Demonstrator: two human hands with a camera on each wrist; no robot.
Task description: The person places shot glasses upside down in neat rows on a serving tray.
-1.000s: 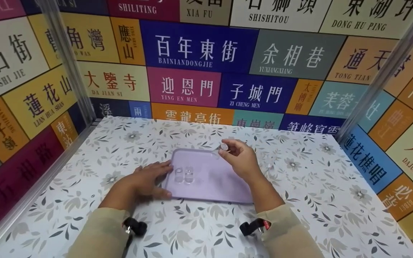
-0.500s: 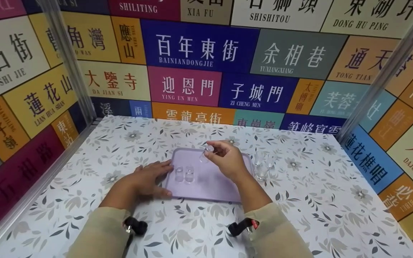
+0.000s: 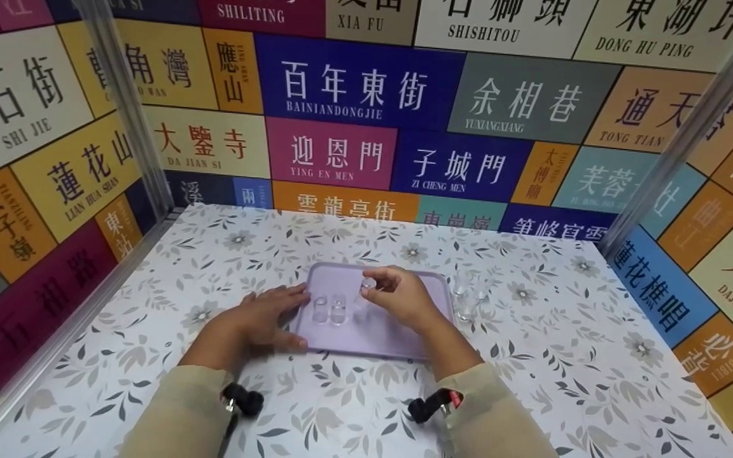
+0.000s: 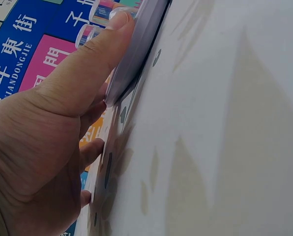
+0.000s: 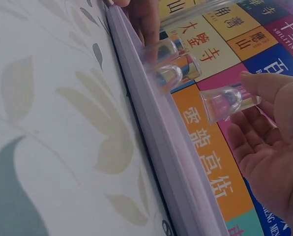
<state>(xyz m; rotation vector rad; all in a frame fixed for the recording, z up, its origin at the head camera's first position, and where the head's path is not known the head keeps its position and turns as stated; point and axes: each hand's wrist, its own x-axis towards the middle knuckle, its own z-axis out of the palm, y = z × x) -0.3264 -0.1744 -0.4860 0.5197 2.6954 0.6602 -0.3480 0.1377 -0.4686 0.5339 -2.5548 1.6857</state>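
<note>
A pale purple tray [image 3: 385, 337] lies on the table, with two small clear shot glasses [image 3: 321, 310] standing near its left side. My right hand [image 3: 401, 296] pinches another clear shot glass [image 5: 230, 102] between thumb and fingers. It hangs over the tray, right of the standing pair, its wider end towards the tray in the right wrist view. My left hand [image 3: 265, 318] is spread at the tray's left front corner. Its straight fingers touch the left edge, and the thumb [image 4: 95, 54] lies along the front rim in the left wrist view.
Several more clear glasses [image 3: 466, 299] stand on the table just right of the tray. A leaf-patterned cloth [image 3: 341, 407] covers the table. Panels with street names [image 3: 357, 83] close off the back and both sides.
My right hand has carried the shot glass from the tray's back edge leftwards, then lower and nearer over the tray. My left hand has stayed at the tray's corner.
</note>
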